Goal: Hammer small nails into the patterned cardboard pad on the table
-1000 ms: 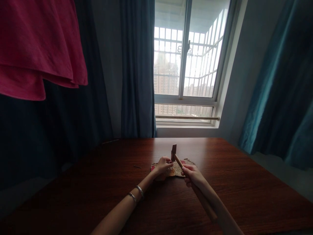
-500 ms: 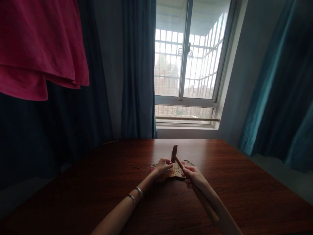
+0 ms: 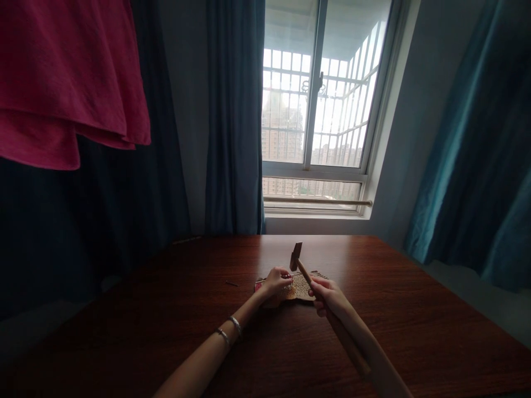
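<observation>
My right hand (image 3: 327, 296) is closed around the wooden handle of a hammer (image 3: 303, 271). Its dark metal head is up in the air, just above and beside my left fingertips. My left hand (image 3: 277, 280) is pinched on a thin, nail-like piece (image 3: 292, 281), mostly hidden by the fingers, standing upright over a flat board (image 3: 303, 286). This tan board is dotted with many small dark holes or spots, has an uneven front edge and shows some red at its left end. Part of it is hidden beneath my left hand.
A thin dark stick or nail (image 3: 232, 283) lies on the brown wooden table (image 3: 166, 326), left of the board. Beyond the table are a barred window (image 3: 315, 110) and blue curtains (image 3: 234, 121). A pink cloth (image 3: 70, 77) hangs at upper left.
The hammer head has risen slightly away from my left fingertips. My left hand has stayed in place on the board.
</observation>
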Demonstrator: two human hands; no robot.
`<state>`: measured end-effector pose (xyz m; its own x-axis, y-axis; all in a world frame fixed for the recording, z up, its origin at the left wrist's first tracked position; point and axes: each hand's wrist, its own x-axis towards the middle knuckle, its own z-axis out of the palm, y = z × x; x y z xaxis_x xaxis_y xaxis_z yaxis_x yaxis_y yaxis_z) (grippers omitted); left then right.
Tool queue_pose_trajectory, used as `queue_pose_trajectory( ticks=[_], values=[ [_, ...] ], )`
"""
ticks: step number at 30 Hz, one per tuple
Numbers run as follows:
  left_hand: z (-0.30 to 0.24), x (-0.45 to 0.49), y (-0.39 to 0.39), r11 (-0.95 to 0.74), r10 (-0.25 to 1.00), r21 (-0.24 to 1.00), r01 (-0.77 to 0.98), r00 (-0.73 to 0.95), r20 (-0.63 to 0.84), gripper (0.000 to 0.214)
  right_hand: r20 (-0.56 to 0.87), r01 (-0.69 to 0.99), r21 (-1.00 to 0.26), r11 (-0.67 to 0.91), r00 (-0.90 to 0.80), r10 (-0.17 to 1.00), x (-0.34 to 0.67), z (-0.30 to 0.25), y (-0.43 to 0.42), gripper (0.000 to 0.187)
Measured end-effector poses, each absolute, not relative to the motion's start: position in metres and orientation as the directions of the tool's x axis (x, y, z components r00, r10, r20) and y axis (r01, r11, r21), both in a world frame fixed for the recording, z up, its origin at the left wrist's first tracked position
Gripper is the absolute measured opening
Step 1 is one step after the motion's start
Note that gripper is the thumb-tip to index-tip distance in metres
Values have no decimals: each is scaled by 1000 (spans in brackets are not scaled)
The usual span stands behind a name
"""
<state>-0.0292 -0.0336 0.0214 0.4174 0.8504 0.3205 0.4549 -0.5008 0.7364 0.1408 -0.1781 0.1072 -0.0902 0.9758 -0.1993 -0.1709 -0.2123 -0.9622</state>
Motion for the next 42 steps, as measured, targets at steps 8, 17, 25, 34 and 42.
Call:
queue_pose_trajectory(
  ticks=[8, 17, 25, 34, 42],
  values=[
    [20, -29, -34, -486, 858, 742, 462, 412, 306, 25, -205, -170, -962, -214, -68, 976, 141, 103, -178, 47],
    [21, -29, -35, -480, 859, 754, 448, 416, 299, 25, -221, -172, -957, -234, -92, 971, 142, 104, -180, 46],
    [18, -29, -33, -500, 851, 738, 452, 413, 324, 24, -239, -171, -952, -254, -106, 965, 141, 104, -179, 46],
    [20, -29, -35, -478, 860, 753, 452, 418, 294, 24, -222, -138, -962, -235, -104, 970, 141, 100, -176, 47],
    [17, -30, -33, -511, 836, 748, 424, 447, 319, 26, -192, -152, -967, -207, -107, 976, 140, 101, -177, 46]
  ],
)
